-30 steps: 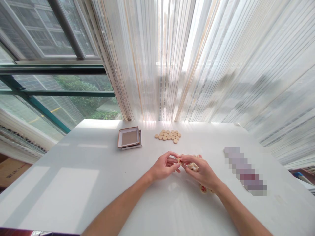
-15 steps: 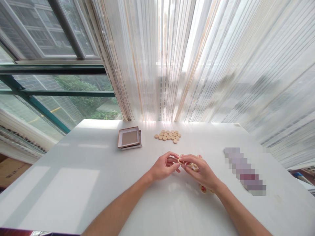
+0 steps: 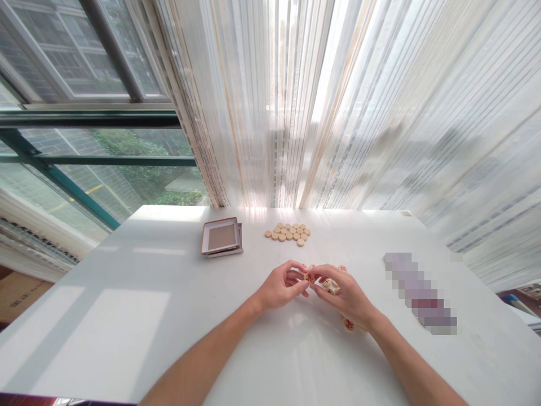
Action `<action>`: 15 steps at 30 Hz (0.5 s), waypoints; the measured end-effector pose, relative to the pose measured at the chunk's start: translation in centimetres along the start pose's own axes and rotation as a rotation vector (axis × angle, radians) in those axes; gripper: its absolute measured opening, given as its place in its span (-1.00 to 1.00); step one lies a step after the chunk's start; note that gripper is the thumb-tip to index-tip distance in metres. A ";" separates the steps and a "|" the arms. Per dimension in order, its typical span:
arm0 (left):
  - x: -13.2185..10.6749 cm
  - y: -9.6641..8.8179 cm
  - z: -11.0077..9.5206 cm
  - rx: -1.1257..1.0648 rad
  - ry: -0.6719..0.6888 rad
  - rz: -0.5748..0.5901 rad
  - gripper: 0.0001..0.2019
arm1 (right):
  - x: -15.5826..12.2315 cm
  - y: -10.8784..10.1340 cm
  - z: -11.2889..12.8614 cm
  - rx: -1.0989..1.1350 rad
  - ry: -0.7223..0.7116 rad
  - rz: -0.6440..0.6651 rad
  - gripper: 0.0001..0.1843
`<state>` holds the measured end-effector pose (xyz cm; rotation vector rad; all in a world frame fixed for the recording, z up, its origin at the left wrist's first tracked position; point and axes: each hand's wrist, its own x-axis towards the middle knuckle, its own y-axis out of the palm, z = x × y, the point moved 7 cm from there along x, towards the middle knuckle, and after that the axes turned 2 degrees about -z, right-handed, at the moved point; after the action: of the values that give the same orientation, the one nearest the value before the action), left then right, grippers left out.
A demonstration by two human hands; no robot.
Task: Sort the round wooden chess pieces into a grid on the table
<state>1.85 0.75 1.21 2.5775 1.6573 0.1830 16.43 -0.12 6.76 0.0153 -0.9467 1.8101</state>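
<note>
A round xiangqi piece point(image 3: 309, 278) with a red character is held up between my hands, its marked face toward me. My left hand point(image 3: 281, 286) pinches its left side between thumb and fingers. From the other side, the fingertips of my right hand point(image 3: 344, 290) close on the same piece. Under and around my right hand lie several more xiangqi pieces, partly hidden by it. One of these is a red-marked piece point(image 3: 348, 323) near my right wrist.
Beyond my hands, a cluster of blank-side-up pieces point(image 3: 289, 232) lies on the white table point(image 3: 190, 327). To their left sits a shallow open box point(image 3: 222, 235), stacked on another part. A pixelated long object point(image 3: 420, 293) lies at the right. Curtains and a window border the far edge.
The piece between my fingers has turned from nearly edge-on to show its red-marked face. My right fingers have shifted slightly, and my arms stay almost in place.
</note>
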 end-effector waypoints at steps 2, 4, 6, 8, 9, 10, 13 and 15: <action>0.0 0.0 0.0 0.001 0.003 0.001 -0.65 | 0.0 0.0 0.0 -0.006 -0.003 -0.001 -0.67; 0.0 0.0 -0.1 0.001 0.005 -0.001 -0.65 | 0.0 0.0 0.0 -0.010 -0.005 -0.002 -0.67; 0.0 0.0 -0.1 0.004 0.002 -0.005 -0.65 | -0.1 0.0 0.0 -0.020 -0.002 -0.003 -0.68; 0.0 -0.1 -0.1 0.008 -0.002 -0.010 -0.64 | 0.0 0.1 0.0 -0.032 0.008 -0.001 -0.70; -0.1 0.0 -0.1 0.011 -0.003 -0.011 -0.63 | 0.0 0.1 -0.1 -0.035 0.015 0.000 -0.69; -0.1 0.0 -0.1 0.013 -0.004 -0.010 -0.63 | 0.0 0.1 -0.1 -0.033 0.024 0.005 -0.69; -0.2 0.0 -0.1 0.013 -0.001 -0.002 -0.61 | 0.0 0.2 -0.1 -0.015 0.046 0.019 -0.69; -0.2 0.0 -0.1 0.013 0.003 -0.002 -0.59 | 0.0 0.2 -0.2 -0.008 0.061 0.024 -0.70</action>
<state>1.80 0.59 1.33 2.5862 1.6681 0.1768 16.33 -0.06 6.50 -0.0566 -0.9144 1.8184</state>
